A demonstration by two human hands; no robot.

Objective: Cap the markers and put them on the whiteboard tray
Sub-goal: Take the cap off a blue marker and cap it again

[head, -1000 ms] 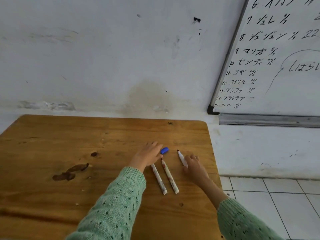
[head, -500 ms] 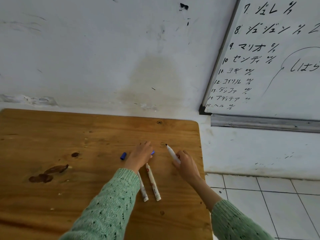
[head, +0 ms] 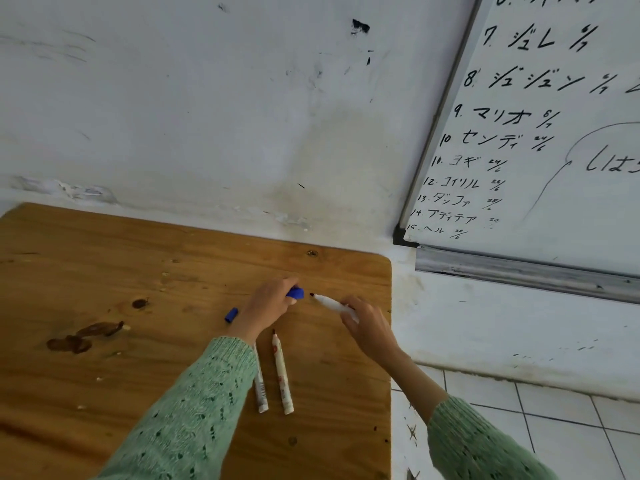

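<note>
scuffed wall behind wooden table (head: 104, 271). left hand (head: 266, 304) grip pinches blue cap (head: 296, 293), right hand (head: 367, 323) grip clamps marker (head: 330, 303), tip facing cap, lined up for capping.

Stained wooden surface (head: 104, 271) against a scuffed white wall (head: 207, 98); white tiled floor (head: 554, 427) at lower right.

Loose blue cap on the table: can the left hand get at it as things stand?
Probably not without letting go first: the left hand already pinches another blue cap. The loose blue cap lies right beside that wrist with bare table around it.
</note>
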